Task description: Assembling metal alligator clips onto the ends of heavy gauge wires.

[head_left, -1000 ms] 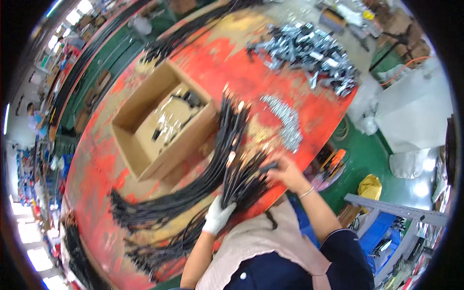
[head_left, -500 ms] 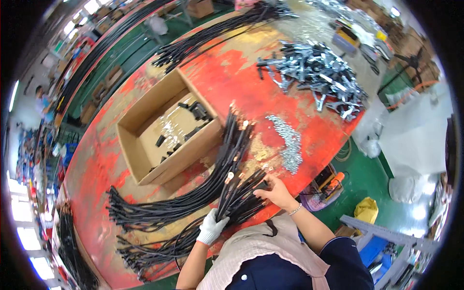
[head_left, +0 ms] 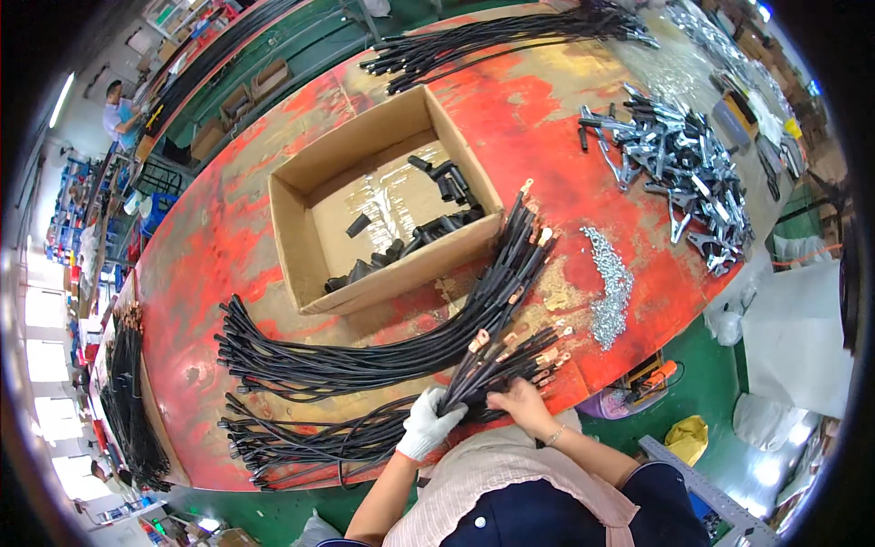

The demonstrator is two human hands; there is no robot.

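My left hand (head_left: 432, 426), in a white glove, is closed around several black cables (head_left: 461, 387) whose copper lug ends (head_left: 479, 341) stick up past the fingers. Close by on its right is my bare right hand (head_left: 526, 407), a bracelet at the wrist. Its fingers are curled in at the cables beside the glove and seem to pinch one; the fingertips are partly hidden. Under and behind both hands lies the near bundle of black cables (head_left: 319, 438), with more copper lugs fanned out to the right. A second, curved bundle (head_left: 365, 362) lies just beyond it.
An open cardboard box (head_left: 290, 205) with black sleeves (head_left: 448, 182) stands on the red, worn table (head_left: 219, 264). Small metal screws (head_left: 609, 292) lie in a strip to the right, before a heap of metal clamps (head_left: 684, 169). More cables (head_left: 501, 36) lie at the far edge. Another person (head_left: 119, 114) is far left.
My right hand has come down and nearer the left glove, from the cable ends. The left hand keeps its hold on the cables. The whole view has shifted, so the box sits farther right.
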